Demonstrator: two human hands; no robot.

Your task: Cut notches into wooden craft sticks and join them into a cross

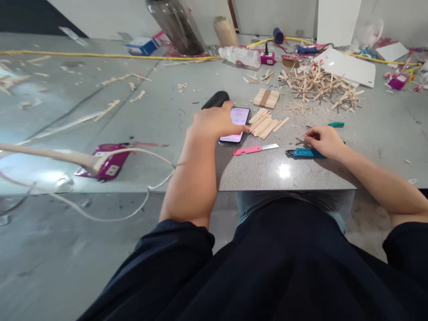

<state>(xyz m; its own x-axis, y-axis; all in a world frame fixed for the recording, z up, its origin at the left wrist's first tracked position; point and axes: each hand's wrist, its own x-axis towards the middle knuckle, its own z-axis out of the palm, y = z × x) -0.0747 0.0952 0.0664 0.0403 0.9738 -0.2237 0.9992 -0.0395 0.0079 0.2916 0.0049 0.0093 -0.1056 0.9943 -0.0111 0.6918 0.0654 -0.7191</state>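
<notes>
Our left hand (216, 122) lies loosely spread over the phone (241, 117), fingertip on the screen and gripping nothing, since it lies flat by the sticks (265, 125), while our right hand (324, 140) rests curled at the blue cutter (302, 153), and we cannot tell whether it pinches anything.

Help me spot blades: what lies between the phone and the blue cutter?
The head view shows a pink cutter, blade out, lying between the phone and the blue cutter.

Bright, even overhead lighting. Glare spot on table (334, 171) right of the phone (240, 117). Far left of the phone: blur, stretching.
</notes>
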